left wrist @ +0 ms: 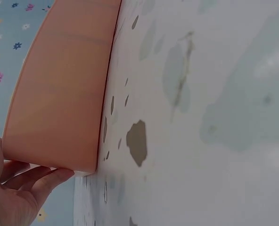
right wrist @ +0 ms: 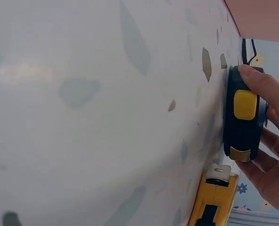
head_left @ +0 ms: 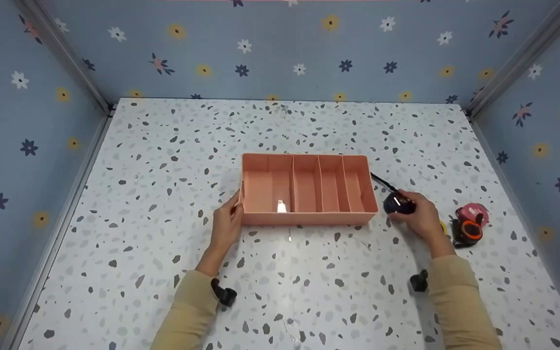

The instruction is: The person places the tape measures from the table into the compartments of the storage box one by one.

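Observation:
A pink divided storage box (head_left: 309, 219) lies lengthwise in the middle of the table, its compartments facing up. My left hand (head_left: 226, 223) rests against the box's left end; in the left wrist view its fingers (left wrist: 52, 181) lie along that end wall. Just beyond the right end, my right hand (head_left: 418, 214) grips a dark tape measure (right wrist: 243, 129) with a yellow button, standing on edge on the tabletop. A black strap (head_left: 383, 182) runs from it toward the box. Below it in the right wrist view stands a yellow tape measure (right wrist: 222, 188), mostly hidden by my hand in the head view.
Right of my right hand sit a black-and-orange tape measure (head_left: 468, 233) and a round pink one (head_left: 472, 213). Flower-patterned panels (head_left: 289, 48) close off the back and both sides of the speckled white table (head_left: 187, 146).

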The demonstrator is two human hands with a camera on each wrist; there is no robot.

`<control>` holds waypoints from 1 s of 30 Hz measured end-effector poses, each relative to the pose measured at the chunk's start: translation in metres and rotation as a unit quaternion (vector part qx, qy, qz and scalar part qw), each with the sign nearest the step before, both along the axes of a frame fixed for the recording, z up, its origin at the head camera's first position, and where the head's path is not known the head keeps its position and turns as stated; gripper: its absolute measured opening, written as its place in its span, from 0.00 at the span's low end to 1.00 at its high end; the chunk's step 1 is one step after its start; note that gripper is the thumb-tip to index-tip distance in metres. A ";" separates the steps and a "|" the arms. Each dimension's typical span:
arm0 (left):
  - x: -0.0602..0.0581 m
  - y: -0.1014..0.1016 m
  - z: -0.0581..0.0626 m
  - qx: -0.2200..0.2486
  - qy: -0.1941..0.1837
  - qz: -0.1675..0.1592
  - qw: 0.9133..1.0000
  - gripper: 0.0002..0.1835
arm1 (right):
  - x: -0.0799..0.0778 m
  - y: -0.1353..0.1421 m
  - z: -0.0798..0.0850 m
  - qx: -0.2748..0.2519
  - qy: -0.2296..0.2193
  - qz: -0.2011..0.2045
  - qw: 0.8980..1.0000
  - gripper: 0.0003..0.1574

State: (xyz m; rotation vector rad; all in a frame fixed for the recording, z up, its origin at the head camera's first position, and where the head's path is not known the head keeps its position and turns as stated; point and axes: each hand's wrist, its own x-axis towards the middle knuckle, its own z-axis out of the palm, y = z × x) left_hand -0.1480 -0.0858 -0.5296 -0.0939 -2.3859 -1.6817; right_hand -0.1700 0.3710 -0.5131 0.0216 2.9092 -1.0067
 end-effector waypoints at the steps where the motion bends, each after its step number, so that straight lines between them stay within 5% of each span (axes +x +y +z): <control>1: 0.000 0.001 0.000 -0.002 -0.004 0.000 1.000 0.20 | 0.000 0.000 0.000 -0.002 -0.001 -0.002 1.000 0.47; 13: 0.001 0.009 0.001 0.007 -0.012 -0.002 1.000 0.21 | 0.000 0.000 0.001 -0.010 -0.021 -0.017 1.000 0.48; 30: 0.002 0.010 -0.002 -0.024 0.004 0.016 1.000 0.21 | 0.004 -0.006 -0.003 0.001 0.035 -0.031 0.999 0.42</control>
